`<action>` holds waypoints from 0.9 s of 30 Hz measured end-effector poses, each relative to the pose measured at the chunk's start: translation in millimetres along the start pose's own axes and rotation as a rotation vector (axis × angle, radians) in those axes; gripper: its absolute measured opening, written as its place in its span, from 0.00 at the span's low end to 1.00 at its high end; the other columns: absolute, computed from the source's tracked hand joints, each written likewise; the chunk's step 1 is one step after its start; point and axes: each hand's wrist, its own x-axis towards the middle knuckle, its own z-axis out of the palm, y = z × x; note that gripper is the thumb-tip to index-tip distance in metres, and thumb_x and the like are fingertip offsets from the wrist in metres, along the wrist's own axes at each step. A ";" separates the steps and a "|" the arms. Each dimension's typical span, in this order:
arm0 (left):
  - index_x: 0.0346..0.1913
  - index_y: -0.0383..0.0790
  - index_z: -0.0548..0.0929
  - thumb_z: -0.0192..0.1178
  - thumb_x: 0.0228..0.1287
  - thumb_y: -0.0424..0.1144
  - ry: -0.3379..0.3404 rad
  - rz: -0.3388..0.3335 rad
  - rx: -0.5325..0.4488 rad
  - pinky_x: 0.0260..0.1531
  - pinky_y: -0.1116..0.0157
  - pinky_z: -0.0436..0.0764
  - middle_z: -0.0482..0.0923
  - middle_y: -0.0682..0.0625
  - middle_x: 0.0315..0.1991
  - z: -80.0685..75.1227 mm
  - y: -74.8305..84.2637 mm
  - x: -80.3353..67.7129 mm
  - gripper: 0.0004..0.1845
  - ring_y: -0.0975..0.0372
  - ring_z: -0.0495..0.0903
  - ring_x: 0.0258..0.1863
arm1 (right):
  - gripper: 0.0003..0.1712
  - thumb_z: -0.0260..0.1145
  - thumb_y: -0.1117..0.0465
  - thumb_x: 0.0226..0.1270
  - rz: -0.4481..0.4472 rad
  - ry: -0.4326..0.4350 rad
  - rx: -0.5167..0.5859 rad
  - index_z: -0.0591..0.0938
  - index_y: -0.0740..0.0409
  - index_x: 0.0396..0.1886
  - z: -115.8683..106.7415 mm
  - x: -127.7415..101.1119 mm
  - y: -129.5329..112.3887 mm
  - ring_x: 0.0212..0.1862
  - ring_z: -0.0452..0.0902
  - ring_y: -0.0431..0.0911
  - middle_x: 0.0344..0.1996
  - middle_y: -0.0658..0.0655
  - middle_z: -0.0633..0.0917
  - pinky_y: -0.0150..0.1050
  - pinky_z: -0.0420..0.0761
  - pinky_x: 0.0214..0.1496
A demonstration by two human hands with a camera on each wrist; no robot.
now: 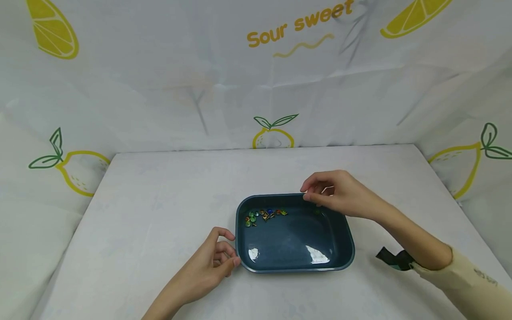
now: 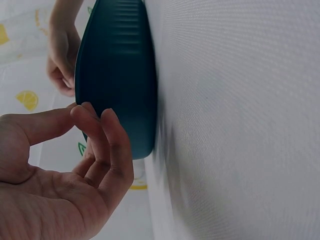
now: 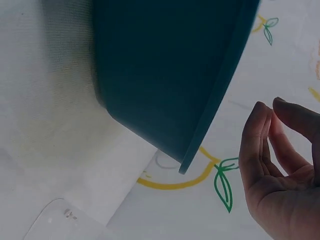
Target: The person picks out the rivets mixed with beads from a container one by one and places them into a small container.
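While pushpins lie inside, hands flank the tray.

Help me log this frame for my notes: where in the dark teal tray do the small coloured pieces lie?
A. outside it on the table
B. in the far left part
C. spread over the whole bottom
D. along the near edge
B: the small coloured pieces cluster by the far left wall of the tray.

We see a white cloth-covered tabletop filling the lower half of the head view. Behind and beside it hangs a white backdrop cloth printed with yellow lemons, with the yellow words "Sour sweet" at upper centre.
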 end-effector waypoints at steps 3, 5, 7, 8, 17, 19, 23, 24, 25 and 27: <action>0.68 0.38 0.63 0.65 0.78 0.36 0.000 -0.005 -0.004 0.34 0.71 0.78 0.82 0.45 0.38 0.1 0.1 0.1 0.26 0.65 0.80 0.31 | 0.05 0.76 0.63 0.73 -0.001 -0.030 0.026 0.89 0.53 0.46 2.6 1.8 0.2 0.34 0.84 0.40 0.32 0.51 0.88 0.33 0.87 0.39; 0.68 0.38 0.63 0.65 0.78 0.36 0.000 -0.009 -0.007 0.34 0.71 0.78 0.82 0.44 0.38 0.2 0.2 0.2 0.26 0.65 0.80 0.31 | 0.06 0.76 0.64 0.72 -0.008 -0.048 0.044 0.89 0.54 0.46 4.1 2.4 -0.3 0.34 0.84 0.40 0.33 0.53 0.88 0.33 0.87 0.39; 0.68 0.38 0.63 0.65 0.78 0.36 0.000 -0.010 -0.006 0.33 0.71 0.78 0.82 0.44 0.38 0.2 0.2 0.2 0.26 0.65 0.80 0.31 | 0.07 0.76 0.64 0.72 -0.009 -0.062 0.050 0.89 0.55 0.47 6.2 3.7 0.0 0.35 0.84 0.40 0.33 0.53 0.89 0.33 0.88 0.39; 0.68 0.38 0.63 0.65 0.78 0.36 0.000 -0.009 -0.005 0.33 0.71 0.78 0.82 0.45 0.38 0.2 0.2 0.1 0.26 0.65 0.80 0.31 | 0.07 0.77 0.64 0.71 -0.009 -0.066 0.047 0.89 0.55 0.47 7.1 4.2 0.1 0.35 0.84 0.40 0.33 0.52 0.89 0.33 0.88 0.40; 0.68 0.37 0.63 0.65 0.78 0.36 -0.007 0.003 -0.004 0.33 0.71 0.78 0.82 0.43 0.38 0.5 0.2 -0.1 0.26 0.65 0.80 0.31 | 0.12 0.78 0.60 0.71 -0.013 -0.107 0.025 0.89 0.59 0.49 15.6 10.4 0.7 0.35 0.83 0.38 0.34 0.49 0.88 0.32 0.87 0.42; 0.68 0.38 0.63 0.65 0.78 0.37 -0.008 0.004 -0.004 0.34 0.71 0.78 0.82 0.44 0.38 0.4 0.2 -0.3 0.26 0.66 0.80 0.31 | 0.12 0.77 0.61 0.71 -0.015 -0.123 0.030 0.89 0.61 0.49 18.0 12.0 1.5 0.34 0.83 0.37 0.34 0.49 0.89 0.32 0.88 0.42; 0.68 0.37 0.63 0.65 0.78 0.36 -0.007 0.000 -0.006 0.34 0.71 0.78 0.82 0.44 0.38 0.3 0.3 -0.5 0.26 0.65 0.80 0.31 | 0.12 0.77 0.61 0.71 -0.029 -0.152 0.048 0.88 0.62 0.50 24.0 15.5 4.1 0.34 0.84 0.37 0.34 0.50 0.89 0.33 0.88 0.41; 0.68 0.37 0.63 0.65 0.78 0.36 -0.006 -0.002 -0.006 0.33 0.71 0.78 0.82 0.44 0.38 0.3 0.4 -0.4 0.26 0.65 0.80 0.31 | 0.12 0.77 0.61 0.72 -0.037 -0.158 0.051 0.88 0.62 0.50 25.4 16.1 4.7 0.34 0.84 0.37 0.34 0.50 0.90 0.33 0.88 0.41; 0.68 0.37 0.63 0.65 0.78 0.36 -0.005 -0.003 -0.005 0.33 0.71 0.78 0.82 0.44 0.38 0.3 0.5 -0.3 0.26 0.65 0.80 0.31 | 0.12 0.77 0.61 0.72 -0.043 -0.164 0.054 0.88 0.62 0.50 26.6 16.6 5.1 0.34 0.84 0.37 0.34 0.51 0.90 0.33 0.89 0.41; 0.68 0.37 0.63 0.65 0.78 0.36 -0.004 -0.005 -0.005 0.33 0.71 0.78 0.82 0.44 0.38 0.4 0.8 0.0 0.26 0.65 0.79 0.31 | 0.12 0.76 0.61 0.72 -0.052 -0.174 0.059 0.88 0.62 0.50 28.5 17.1 5.6 0.34 0.84 0.37 0.34 0.52 0.90 0.34 0.88 0.41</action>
